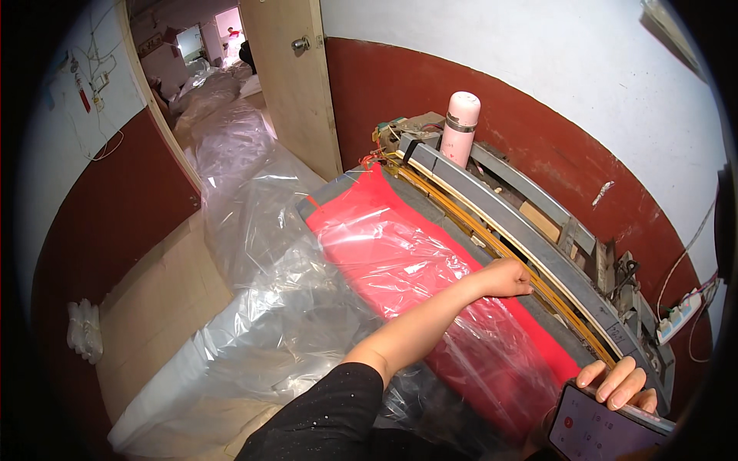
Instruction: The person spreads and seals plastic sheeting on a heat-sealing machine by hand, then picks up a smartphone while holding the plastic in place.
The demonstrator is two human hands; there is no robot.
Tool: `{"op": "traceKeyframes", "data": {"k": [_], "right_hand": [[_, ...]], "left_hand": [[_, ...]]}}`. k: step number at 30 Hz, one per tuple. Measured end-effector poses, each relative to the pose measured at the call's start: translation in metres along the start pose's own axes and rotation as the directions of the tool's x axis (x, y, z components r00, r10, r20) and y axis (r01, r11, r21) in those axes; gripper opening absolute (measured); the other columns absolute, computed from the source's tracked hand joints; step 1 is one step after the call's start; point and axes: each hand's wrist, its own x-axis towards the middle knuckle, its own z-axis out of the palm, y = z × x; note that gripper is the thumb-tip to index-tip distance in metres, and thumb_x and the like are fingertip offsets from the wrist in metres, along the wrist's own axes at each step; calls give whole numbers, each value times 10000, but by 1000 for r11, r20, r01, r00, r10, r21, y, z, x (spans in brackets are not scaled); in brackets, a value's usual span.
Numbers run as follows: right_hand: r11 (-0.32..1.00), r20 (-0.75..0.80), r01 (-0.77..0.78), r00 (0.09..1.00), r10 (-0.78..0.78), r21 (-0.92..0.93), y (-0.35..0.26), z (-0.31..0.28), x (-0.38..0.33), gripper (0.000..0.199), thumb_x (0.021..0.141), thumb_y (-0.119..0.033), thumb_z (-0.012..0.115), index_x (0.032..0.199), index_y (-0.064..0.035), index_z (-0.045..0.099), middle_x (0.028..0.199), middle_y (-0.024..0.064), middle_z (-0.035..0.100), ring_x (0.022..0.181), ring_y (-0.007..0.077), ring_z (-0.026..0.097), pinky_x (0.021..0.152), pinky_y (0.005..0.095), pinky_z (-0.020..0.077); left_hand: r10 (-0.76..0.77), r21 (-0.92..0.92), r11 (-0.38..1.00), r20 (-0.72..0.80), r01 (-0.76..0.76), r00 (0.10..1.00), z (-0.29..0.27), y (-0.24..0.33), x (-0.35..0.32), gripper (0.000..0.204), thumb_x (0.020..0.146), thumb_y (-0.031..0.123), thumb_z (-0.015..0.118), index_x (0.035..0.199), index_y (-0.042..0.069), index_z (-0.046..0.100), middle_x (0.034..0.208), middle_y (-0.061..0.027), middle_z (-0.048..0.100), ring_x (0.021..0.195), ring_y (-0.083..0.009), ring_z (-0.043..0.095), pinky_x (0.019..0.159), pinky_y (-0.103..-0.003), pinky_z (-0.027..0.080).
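A flat red piece that looks like fabric (361, 196) lies on a grey surface, partly under clear plastic film (407, 257). My left hand (507, 278) is closed in a fist over its far edge, knuckles up, beside a long bar machine (500, 211). What its fingers hold, if anything, is hidden. At the lower right, the fingers of my right hand (621, 382) curl over an edge just above a phone (603, 430) with a lit screen. The phone hides the palm, and I cannot tell whether the fingers grip the phone or the machine's end.
A pink thermos (461, 127) stands upright behind the bar. Large sheets of clear plastic (269, 230) spread leftward over cardboard (161, 300) and through the doorway beside an open door (288, 84). A power strip (680, 316) with cables is at the right wall. Rolled plastic (84, 330) lies far left.
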Motion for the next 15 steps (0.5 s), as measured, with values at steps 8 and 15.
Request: {"op": "traceKeyframes", "data": {"k": [8,15], "right_hand": [[999,-30,44,999,-45,-21,1,6,3,342,933,-339,365,1154,-128,516,829,74,494,771,179,446,619,394,445],[999,64,-7,998,9,-38,2,2,4,560,716,-354,612,1222,-180,450,945,90,476,836,218,435,725,441,436]], "left_hand": [[10,23,1000,-12,-10,1000,-1,6,0,324,766,241,615,563,25,484,552,-111,496,530,-271,499,517,-376,379],[17,23,1000,-26,-17,1000,-2,0,-3,318,769,246,614,567,32,493,552,-108,499,535,-268,506,520,-375,383]]}}
